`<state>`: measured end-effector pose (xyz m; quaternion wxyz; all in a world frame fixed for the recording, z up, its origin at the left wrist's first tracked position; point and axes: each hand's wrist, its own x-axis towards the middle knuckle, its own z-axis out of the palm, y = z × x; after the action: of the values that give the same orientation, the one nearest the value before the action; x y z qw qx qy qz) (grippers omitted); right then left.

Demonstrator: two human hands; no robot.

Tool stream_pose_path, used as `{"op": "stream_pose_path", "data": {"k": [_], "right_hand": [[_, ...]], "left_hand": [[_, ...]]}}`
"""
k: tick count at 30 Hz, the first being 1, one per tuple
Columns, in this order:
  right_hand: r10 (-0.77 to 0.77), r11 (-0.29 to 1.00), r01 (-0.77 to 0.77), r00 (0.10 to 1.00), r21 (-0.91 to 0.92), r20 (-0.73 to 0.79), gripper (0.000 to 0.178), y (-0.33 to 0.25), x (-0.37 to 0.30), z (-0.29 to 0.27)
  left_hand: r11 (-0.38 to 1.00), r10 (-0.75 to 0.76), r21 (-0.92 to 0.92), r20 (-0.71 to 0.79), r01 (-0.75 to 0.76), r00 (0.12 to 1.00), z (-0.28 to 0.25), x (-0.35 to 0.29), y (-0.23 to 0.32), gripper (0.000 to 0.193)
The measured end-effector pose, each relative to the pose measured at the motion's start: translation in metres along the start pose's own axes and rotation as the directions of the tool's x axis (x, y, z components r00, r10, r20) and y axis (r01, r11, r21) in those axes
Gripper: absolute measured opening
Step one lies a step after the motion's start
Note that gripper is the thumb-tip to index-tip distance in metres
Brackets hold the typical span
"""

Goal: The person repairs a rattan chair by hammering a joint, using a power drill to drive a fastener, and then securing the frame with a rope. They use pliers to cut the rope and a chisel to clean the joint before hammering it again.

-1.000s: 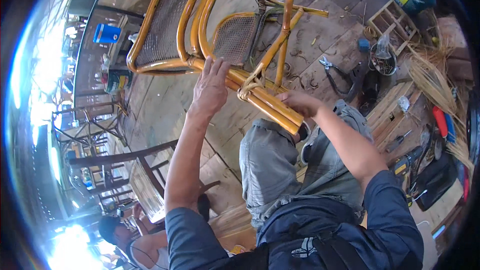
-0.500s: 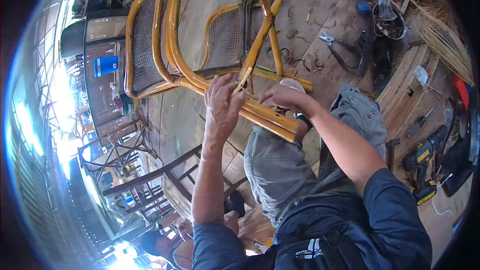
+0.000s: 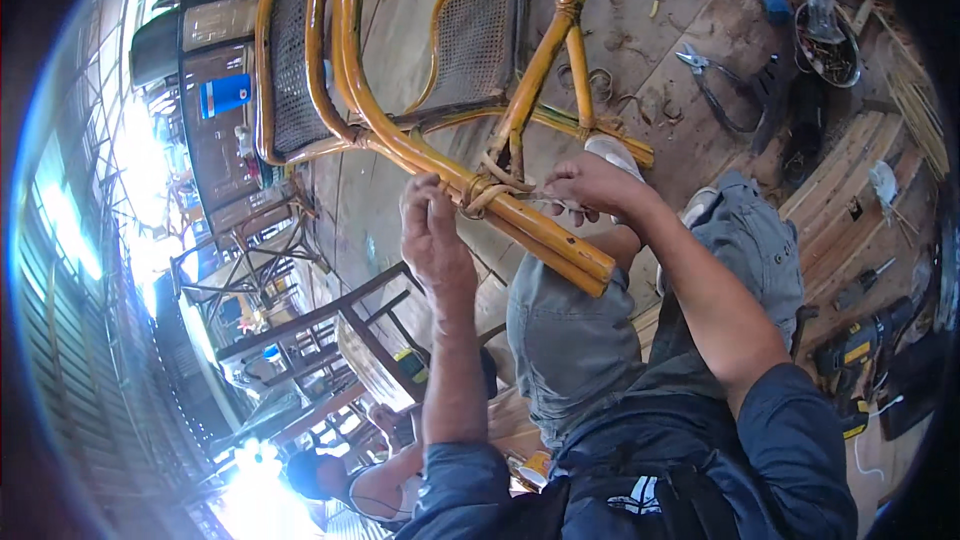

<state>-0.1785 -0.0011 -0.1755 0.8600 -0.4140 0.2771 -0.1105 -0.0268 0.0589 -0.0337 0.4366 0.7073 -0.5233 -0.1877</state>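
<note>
A glossy yellow-brown rattan chair frame (image 3: 395, 145) lies tilted in front of me, its paired pole ends reaching over my knee. Around these poles runs a pale cane binding strip (image 3: 484, 196), looped where a darker crosspiece meets them. My left hand (image 3: 440, 240) is at the left side of the poles beside the loop, fingers curled in; what they grip, if anything, is hidden. On the other side, my right hand (image 3: 595, 186) is closed, pinching the strip's pale length that runs from the loop. Woven cane panels (image 3: 470, 40) fill parts of the frame.
Black-handled pliers (image 3: 715, 80) lie on the wooden floor at the right, near a metal bowl (image 3: 828, 45) of small parts. A yellow-and-black cordless drill (image 3: 855, 350) rests at far right. Another person (image 3: 375, 480) sits at lower left, near a dark wooden chair frame (image 3: 345, 330).
My left hand has shifted off the top of the poles to their left side. The strip now shows as a loop around them. The view has shifted slightly.
</note>
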Motion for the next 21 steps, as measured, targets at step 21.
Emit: {"op": "stream_pose_path", "data": {"k": [21], "right_hand": [[-0.275, 0.958, 0.275, 0.825, -0.073, -0.494, 0.022, -0.018, -0.038, 0.003]], "left_hand": [[0.955, -0.093, -0.292, -0.132, 0.051, 0.987, 0.016, -0.060, -0.008, 0.026]]}}
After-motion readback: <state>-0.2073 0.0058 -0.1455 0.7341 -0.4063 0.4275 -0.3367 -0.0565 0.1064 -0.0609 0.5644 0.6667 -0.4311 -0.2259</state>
